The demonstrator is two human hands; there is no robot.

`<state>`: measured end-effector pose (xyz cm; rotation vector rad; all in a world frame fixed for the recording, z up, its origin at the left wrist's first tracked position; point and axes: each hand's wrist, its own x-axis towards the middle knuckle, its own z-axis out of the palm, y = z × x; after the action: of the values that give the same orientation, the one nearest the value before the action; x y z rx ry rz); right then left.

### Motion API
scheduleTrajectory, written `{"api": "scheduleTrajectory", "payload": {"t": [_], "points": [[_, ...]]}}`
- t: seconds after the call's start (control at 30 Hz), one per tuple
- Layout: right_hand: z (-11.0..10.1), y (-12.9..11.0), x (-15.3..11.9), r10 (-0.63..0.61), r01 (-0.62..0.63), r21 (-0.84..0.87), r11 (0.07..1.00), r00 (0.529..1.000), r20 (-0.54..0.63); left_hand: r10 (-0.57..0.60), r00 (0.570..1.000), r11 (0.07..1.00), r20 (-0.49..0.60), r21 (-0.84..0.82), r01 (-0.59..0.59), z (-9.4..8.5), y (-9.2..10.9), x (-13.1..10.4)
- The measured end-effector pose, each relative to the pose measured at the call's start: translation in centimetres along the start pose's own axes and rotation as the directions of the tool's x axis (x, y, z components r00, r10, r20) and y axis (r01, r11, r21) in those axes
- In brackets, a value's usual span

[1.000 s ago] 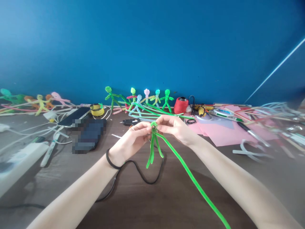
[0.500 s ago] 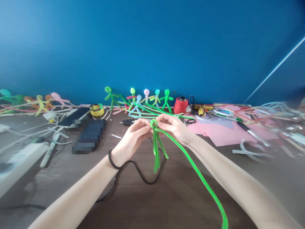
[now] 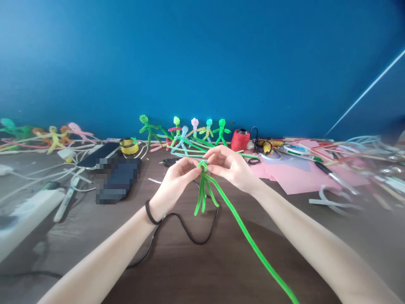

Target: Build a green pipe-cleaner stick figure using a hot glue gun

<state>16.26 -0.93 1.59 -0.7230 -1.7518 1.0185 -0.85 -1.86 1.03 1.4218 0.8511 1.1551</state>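
Green bundle [image 3: 204, 179]: its short ends [image 3: 199, 197] have swung leftward and spread since half a second ago; long axis near upright, looped top [image 3: 203, 166] up, ends pointing down.
Long strand [image 3: 246, 232]: slants down to our right, coming toward us.
Left hand [image 3: 177, 179]: our grip pinches the looped top.
Right hand [image 3: 232, 169]: pinches it too, from the opposite side.
Tabletop [image 3: 177, 274]: we hold the bundle above it, nearer us than the figures [image 3: 222, 131].

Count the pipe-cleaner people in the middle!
6 along the wall, left to right: dark green, lime-headed, pale blue, pink-headed, teal-headed, bright green. Some may be hidden.
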Motion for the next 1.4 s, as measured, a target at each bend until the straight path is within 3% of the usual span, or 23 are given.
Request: {"api": "scheduleTrajectory", "payload": {"t": [0.3,0.43,0.6,0.83,1.0,1.1,1.27,1.4], "points": [[-0.3,-0.1,0.0,-0.038,0.038,-0.083,0.996,0.999,-0.007,-0.052,0.993,0.978,0.11,-0.195,0.073,0.4,-0.3,-0.3],[-0.6,-0.5,-0.1,-0.049,0.051,-0.16,0.986,0.999,0.015,-0.121,0.988,0.953,0.099,-0.268,0.144,0.4,-0.1,-0.4],[-0.7,-1.0,-0.2,-0.184,0.182,-0.301,0.936,0.983,0.022,-0.186,0.978,0.938,0.097,-0.28,0.206,0.4,0.3,-0.4],[-0.5,-0.8,-0.4,-0.464,0.469,-0.552,0.69,0.871,0.161,-0.202,0.977,0.938,0.068,-0.274,0.213,0.4,0.1,-0.4],[-0.6,-0.3,-0.6,-0.485,0.519,-0.691,0.504,0.831,0.271,-0.202,0.976,0.923,0.078,-0.318,0.216,0.3,-0.4,-0.4],[-0.7,-0.1,-0.6,-0.477,0.514,-0.73,0.45,0.829,0.29,-0.21,0.972,0.902,0.105,-0.364,0.234,0.4,-0.5,-0.4],[-0.5,-0.1,-0.6,-0.508,0.516,-0.709,0.481,0.823,0.254,-0.209,0.967,0.876,0.149,-0.411,0.253,0.7,-0.4,-0.5],[0.0,0.1,-0.6,-0.514,0.484,-0.598,0.639,0.847,0.137,-0.18,0.973,0.862,0.145,-0.453,0.226,1.0,-0.2,-0.7]]}}
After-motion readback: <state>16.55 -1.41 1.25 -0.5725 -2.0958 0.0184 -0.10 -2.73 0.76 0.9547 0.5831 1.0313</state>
